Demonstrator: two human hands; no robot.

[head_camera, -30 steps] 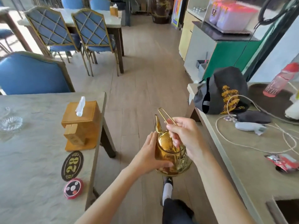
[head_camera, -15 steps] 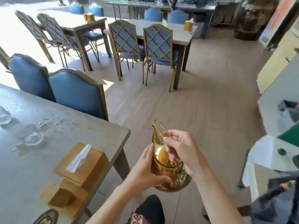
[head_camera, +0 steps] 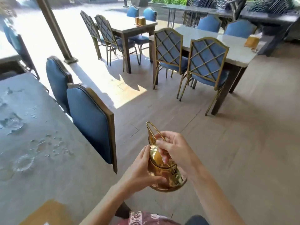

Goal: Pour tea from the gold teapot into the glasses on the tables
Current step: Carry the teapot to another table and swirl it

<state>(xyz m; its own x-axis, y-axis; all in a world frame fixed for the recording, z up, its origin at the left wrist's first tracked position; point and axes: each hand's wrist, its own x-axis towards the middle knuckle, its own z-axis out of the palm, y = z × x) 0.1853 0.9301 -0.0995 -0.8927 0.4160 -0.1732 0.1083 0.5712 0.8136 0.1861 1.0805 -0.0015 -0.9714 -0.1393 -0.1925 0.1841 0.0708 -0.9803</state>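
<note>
The gold teapot [head_camera: 164, 176] is held in the air over the floor, just right of the near table [head_camera: 53, 179]. My left hand [head_camera: 142, 172] cups its body from the left. My right hand [head_camera: 175, 151] grips the wire handle from above, fingers resting on the lid. Clear glass pieces, blurred, sit on the near table: one [head_camera: 24, 163] close to me and another [head_camera: 11, 124] farther back. Wet patches spread between them.
Two blue padded chairs [head_camera: 90, 129] stand against the near table's right edge. Across the floor are tables with lattice-back chairs [head_camera: 207, 62] and gold tissue boxes [head_camera: 141, 21]. A wooden tissue box [head_camera: 47, 213] sits at the near table's front. A post [head_camera: 55, 30] rises at left.
The view has swung left, away from the counter and cluttered right table, toward the dining area. Both hands keep the same hold on the teapot, which stays in front of me.
</note>
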